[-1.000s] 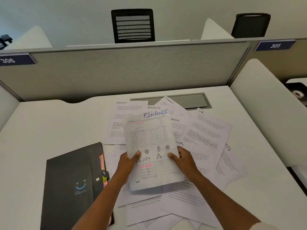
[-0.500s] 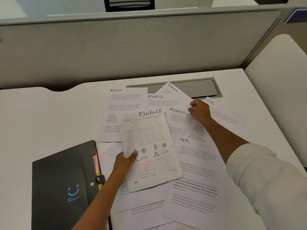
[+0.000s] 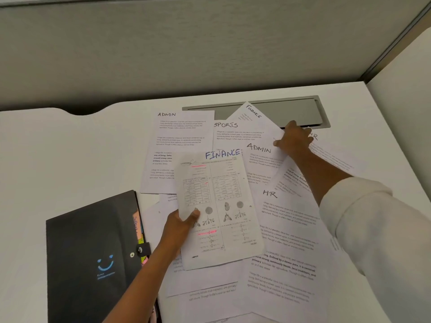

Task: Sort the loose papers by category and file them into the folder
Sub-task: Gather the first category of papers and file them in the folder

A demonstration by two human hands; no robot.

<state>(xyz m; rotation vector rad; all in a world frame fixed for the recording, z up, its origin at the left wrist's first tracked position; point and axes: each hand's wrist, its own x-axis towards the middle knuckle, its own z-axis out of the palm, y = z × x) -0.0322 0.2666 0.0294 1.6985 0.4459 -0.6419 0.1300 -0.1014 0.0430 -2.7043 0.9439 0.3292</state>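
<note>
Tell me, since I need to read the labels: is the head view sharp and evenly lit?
Head view: soft even light, no glare; handwritten headings like FINANCE and HR read clearly, body print is too small and soft; wide-angle bending shows at the edges, and the right sleeve is slightly blurred.

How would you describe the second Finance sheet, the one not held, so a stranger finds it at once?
Look at the grey metal plate at the back of the desk. One tilted sheet lies with its corner over that plate, beside the right hand. Its small black "Finance" heading slants, unlike the big blue one.
</note>
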